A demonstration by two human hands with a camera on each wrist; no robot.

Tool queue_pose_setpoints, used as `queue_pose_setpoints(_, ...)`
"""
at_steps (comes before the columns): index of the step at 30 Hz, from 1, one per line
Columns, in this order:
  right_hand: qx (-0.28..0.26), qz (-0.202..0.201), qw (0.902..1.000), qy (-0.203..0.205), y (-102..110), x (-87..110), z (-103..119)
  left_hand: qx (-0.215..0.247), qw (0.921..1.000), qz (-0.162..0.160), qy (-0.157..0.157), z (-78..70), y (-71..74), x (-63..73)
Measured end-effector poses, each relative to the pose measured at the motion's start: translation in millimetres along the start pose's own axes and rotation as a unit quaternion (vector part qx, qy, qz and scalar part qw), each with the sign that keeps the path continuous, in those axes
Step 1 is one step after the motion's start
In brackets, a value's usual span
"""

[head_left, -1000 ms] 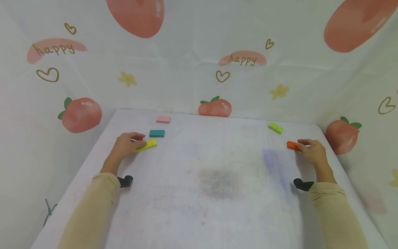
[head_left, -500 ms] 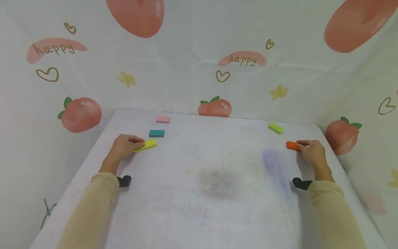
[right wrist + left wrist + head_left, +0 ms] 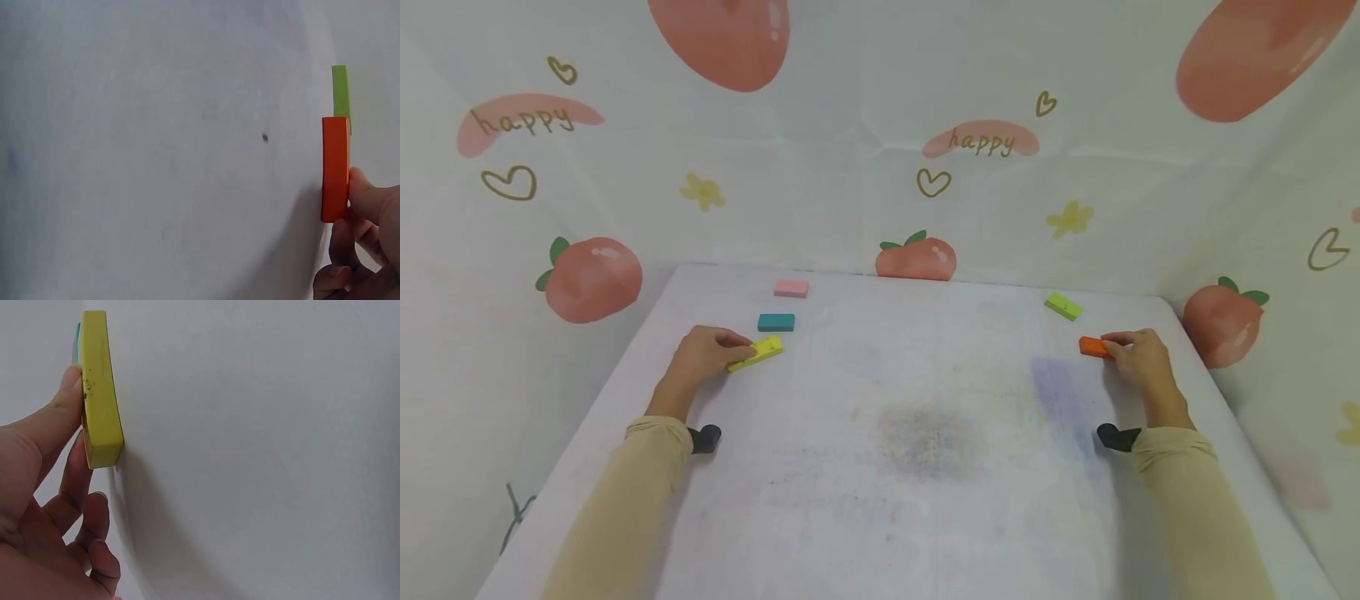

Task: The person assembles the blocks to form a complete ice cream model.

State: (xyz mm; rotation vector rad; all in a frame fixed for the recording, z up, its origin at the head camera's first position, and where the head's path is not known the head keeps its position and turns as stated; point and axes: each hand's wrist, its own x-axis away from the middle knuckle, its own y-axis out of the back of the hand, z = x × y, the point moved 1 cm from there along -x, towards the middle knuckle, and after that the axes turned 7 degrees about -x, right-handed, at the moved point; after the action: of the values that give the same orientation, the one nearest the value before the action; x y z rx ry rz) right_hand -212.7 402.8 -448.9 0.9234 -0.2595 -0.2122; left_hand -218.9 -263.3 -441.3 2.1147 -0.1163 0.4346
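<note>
At the left of the table, my left hand point(image 3: 703, 354) pinches a yellow rectangular block point(image 3: 764, 349) between thumb and fingers. Small dark marks dot that block's face in the left wrist view, where the other fingers curl beneath it. Just beyond it lies a teal block point(image 3: 777, 322), with a pink block point(image 3: 792, 288) farther back. On the right side, my right hand point(image 3: 1142, 360) holds an orange block point(image 3: 1092, 347) by its right end, thumb against it. A lime green block point(image 3: 1063, 307) lies behind the orange one, and partly behind it in the right wrist view point(image 3: 340, 90).
A white table point(image 3: 880, 533) with faint stains spreads between the two arms. White cloth walls point(image 3: 835, 108) printed with peaches and hearts close off its back and sides. A dark wrist mount point(image 3: 706, 439) sticks out at each cuff.
My right hand has shifted a little left with the orange block. The left hand and the yellow block have edged slightly right. The pink, teal and lime green blocks stay put.
</note>
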Motion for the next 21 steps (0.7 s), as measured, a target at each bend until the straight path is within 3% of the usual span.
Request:
queue_pose_setpoints(5,-0.006,0.005,1.0000,-0.006,-5.3,-0.8,8.5,0.000,0.9999,0.012,0.002,-5.4,-0.6,0.3)
queue_pose_setpoints(13,-0.002,0.009,0.9996,0.029,-12.1,-3.2,17.6,-0.003,1.0000,0.006,-0.004,-9.1,-6.1,-2.1)
queue_pose_setpoints(21,-0.018,0.017,0.9994,0.025,-21.2,-6.5,26.4,-0.003,0.9998,0.003,-0.017,-18.4,-12.8,-4.9)
